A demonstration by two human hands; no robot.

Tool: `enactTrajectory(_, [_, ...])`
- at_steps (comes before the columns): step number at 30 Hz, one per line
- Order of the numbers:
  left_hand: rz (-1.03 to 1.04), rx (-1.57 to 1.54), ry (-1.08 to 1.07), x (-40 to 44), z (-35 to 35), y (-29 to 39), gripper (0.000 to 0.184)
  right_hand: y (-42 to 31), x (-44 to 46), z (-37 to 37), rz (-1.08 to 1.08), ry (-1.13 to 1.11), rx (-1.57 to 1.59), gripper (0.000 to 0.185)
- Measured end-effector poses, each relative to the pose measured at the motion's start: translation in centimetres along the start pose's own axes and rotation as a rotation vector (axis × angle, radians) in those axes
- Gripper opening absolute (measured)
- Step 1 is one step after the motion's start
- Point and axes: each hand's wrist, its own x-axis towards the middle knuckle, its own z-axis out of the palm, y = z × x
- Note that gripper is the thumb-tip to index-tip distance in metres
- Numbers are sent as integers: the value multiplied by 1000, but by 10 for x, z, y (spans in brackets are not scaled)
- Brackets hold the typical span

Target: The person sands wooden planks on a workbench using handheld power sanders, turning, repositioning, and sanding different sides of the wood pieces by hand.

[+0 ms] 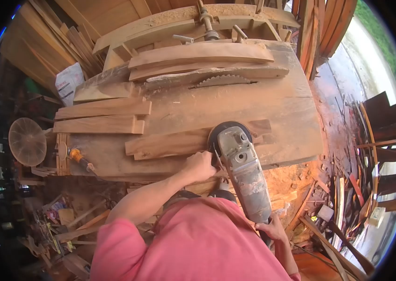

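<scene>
A large, dusty angle grinder (249, 180) slants across the front of the bench, its round disc (217, 133) over a wooden board (170, 143). My left hand (201, 166) is closed beside the grinder's head, around what looks like its side handle, mostly hidden by the fingers. Near my body, my right hand (272, 229) wraps the rear end of the grinder, with the thumb on top. The board lies flat with another piece along it, and the disc covers part of its right half.
A toothed saw blade (223, 81) sticks up through the dusty bench top (291, 103). Wood pieces (99, 124) lie at the left and curved boards (198, 55) at the back. An orange-tipped tool (78, 156) sits at the left edge. Scrap wood (338, 239) litters the floor.
</scene>
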Motion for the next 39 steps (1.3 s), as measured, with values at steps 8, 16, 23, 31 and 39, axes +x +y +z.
enactTrajectory(8, [-121, -27, -30, 2, -13, -17, 44, -5, 0, 5, -185, 119, -329, 53])
enactTrajectory(16, [170, 104, 255, 3, 17, -7, 43, -3, 2, -2, -245, 305, -485, 72])
enactTrajectory(23, [1, 220, 241, -3, -9, -37, 37, -19, 22, 30, -159, 233, -564, 80])
enactTrajectory(31, [-91, 274, 153, -3, -36, -39, 46, -53, 36, 48, -190, 253, -612, 80])
enactTrajectory(39, [321, 328, 177, 76, 37, 86, 22, -8, -10, -41, -166, 564, -258, 78])
